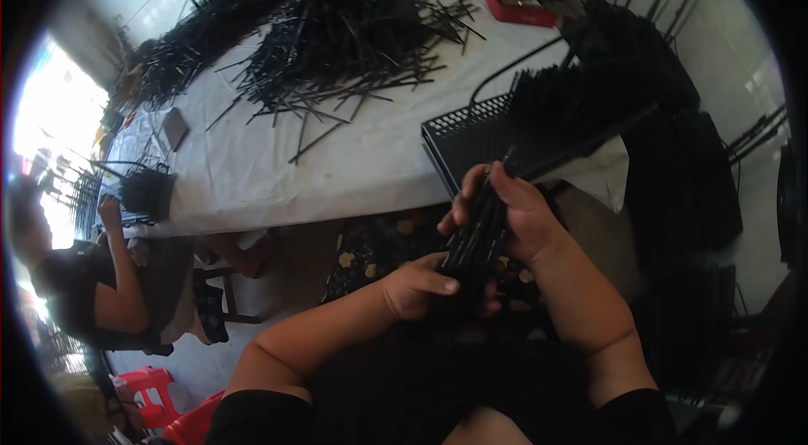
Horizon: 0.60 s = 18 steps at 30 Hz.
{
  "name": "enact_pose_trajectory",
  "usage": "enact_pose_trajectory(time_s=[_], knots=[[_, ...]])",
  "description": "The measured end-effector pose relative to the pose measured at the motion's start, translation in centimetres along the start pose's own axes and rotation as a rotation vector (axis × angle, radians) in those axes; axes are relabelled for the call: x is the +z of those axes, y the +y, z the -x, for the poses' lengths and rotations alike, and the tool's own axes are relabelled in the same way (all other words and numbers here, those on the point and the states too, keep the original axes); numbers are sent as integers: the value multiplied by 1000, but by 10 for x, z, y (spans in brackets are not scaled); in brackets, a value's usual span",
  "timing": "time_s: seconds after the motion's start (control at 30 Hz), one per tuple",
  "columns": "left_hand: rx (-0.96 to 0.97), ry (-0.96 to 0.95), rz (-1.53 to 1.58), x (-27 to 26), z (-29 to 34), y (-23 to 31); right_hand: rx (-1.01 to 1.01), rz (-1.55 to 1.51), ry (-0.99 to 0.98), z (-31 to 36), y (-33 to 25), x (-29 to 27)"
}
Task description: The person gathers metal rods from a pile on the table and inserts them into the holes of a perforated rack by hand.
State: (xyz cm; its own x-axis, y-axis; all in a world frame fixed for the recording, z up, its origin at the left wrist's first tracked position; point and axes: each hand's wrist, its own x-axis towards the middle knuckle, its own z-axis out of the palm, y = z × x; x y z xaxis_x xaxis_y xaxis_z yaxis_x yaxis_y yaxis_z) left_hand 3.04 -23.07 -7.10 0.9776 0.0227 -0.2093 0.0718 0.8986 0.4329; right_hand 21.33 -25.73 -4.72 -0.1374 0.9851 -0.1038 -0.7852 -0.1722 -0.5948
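Observation:
A bundle of thin black sticks (474, 253) is held over my lap, slanting up and to the right. My left hand (421, 287) wraps round its lower end, thumb lying across the sticks. Near the upper end, my right hand (513, 213) closes round the same bundle, with thumb and fingers on either side. Just beyond my hands, a black perforated basket (471, 146) with a thin handle rests at the table's near right edge. More black sticks (547, 100) are packed in its far part. What exactly the sticks are is too dark to tell.
A large heap of black sticks (345, 32) covers the far middle of the white-covered table (337, 167). A red tray (518, 11) with packages stands at the back right. At left, a person (93, 293) sits by another dark basket (147, 192). Red stools (147, 394) stand lower left.

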Motion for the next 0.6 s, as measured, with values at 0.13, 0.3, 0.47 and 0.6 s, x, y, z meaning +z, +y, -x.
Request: enact_pose_trajectory(time_s=[0.13,0.3,0.47,0.6], knots=[[-70,-13,-157,-13,-15,-7,98,229,-16,5,5,-10],[-125,-97,-92,-28,-22,-7,-120,-45,-89,12,-25,-22],[-179,51,5,-16,-26,-11,-51,87,81,14,12,-43],[-137,39,-111,-19,-32,-3,-84,110,127,9,-9,-34]])
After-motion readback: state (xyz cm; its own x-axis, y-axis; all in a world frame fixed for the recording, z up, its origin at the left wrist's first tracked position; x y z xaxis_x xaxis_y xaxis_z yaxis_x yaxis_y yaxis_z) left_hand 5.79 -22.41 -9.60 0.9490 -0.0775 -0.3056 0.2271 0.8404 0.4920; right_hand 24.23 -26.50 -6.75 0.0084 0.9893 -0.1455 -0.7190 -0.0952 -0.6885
